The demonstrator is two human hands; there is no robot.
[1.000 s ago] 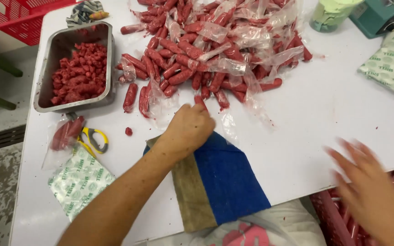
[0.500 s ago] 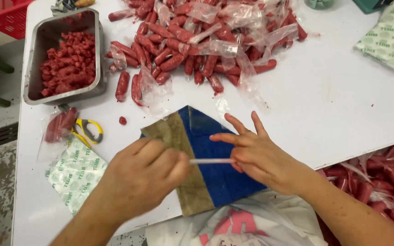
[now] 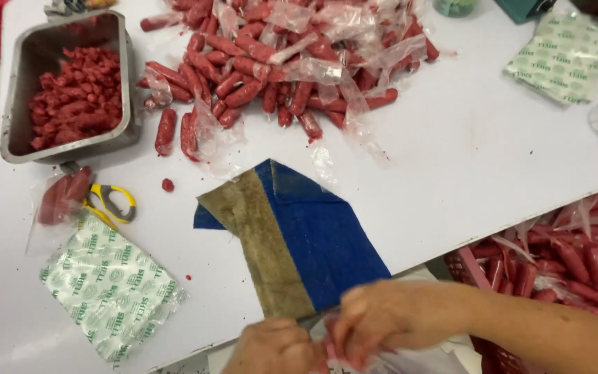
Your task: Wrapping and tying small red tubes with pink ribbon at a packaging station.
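Note:
My left hand [image 3: 271, 348] and my right hand [image 3: 382, 320] meet at the table's front edge, just below a blue cloth with a brown strip [image 3: 306, 239]. Both are closed around a small red sausage in clear plastic wrap [image 3: 331, 346], which is mostly hidden by the fingers. A big pile of wrapped red sausages [image 3: 285, 62] lies at the far side of the white table [image 3: 465, 159].
A metal tray [image 3: 127, 83] of unwrapped red pieces stands at the far left. Near it are a small bag of sausages [image 3: 60, 197], yellow-handled scissors [image 3: 112, 201] and a green-and-white packet [image 3: 109, 284]. Another packet [image 3: 562, 59] lies far right. A red basket of sausages [image 3: 562, 263] sits beside the table.
My left hand has pulled back from the pile to the front edge. The right hand came in over the cloth, and both have dropped below it, closing on the wrapped sausage.

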